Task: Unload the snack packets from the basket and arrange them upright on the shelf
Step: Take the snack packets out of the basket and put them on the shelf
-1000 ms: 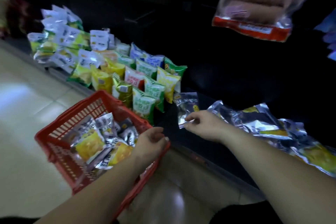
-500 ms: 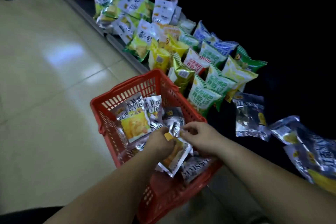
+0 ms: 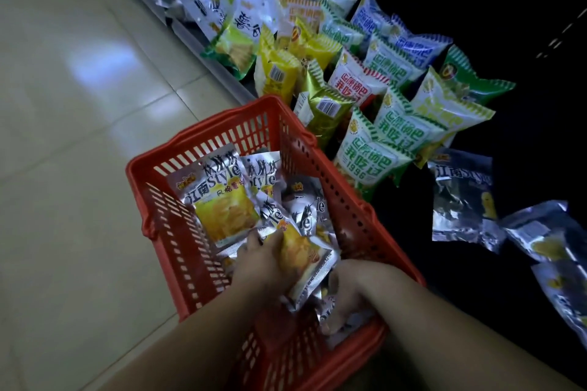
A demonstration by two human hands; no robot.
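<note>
Left hand point(image 3: 260, 259): we grip a silver-and-yellow foil snack packet point(image 3: 305, 259) in the red plastic basket point(image 3: 197, 130).
Right hand point(image 3: 352, 292): curled among other packets point(image 3: 305, 209) — hold unclear.

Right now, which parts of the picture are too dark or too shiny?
Head view: the shelf is almost black, so the silver packets on it look dim; glare spots sit on the floor; the packets in the basket shine, yet their print reads.

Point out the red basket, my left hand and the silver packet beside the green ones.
red basket point(image 3: 206, 130), head view, far rim
left hand point(image 3: 260, 263), head view, back of hand
silver packet point(image 3: 460, 197), head view, front face
</note>
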